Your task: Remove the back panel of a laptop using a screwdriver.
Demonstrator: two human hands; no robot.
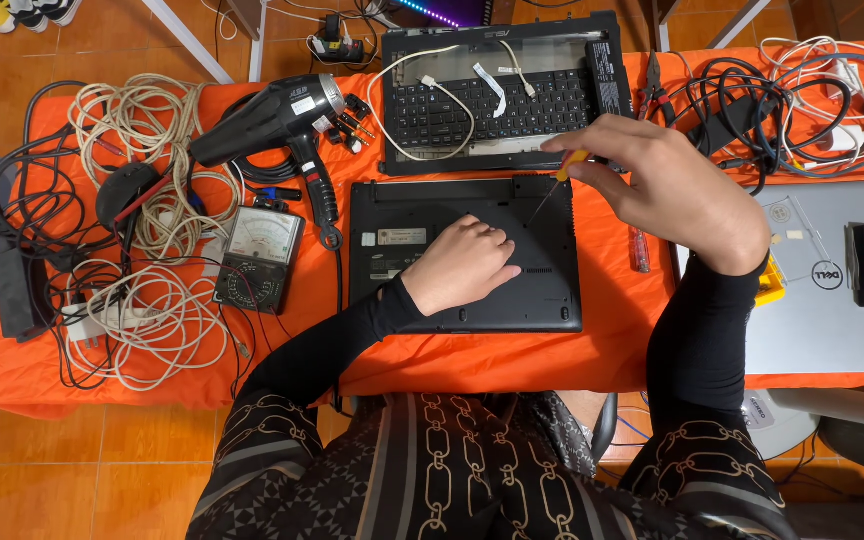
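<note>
Fingers of your right hand (677, 185) pinch yellow-handled thin screwdriver (555, 185), tip below fingertips on upturned black plastic laptop base (552, 290). Keep shaft upright; left hand (462, 265) flat, fingers curled, steadying base.

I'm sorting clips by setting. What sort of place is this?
Likely an electronics repair bench: the right hand holds a screwdriver to an upturned laptop, beside a multimeter and a stripped keyboard frame.

An orange cloth (512, 365) covers the table (72, 395), which stands on an orange-brown tiled floor (62, 480). Beyond the table's far edge, white frame legs (187, 40) rise from the tiles.
</note>
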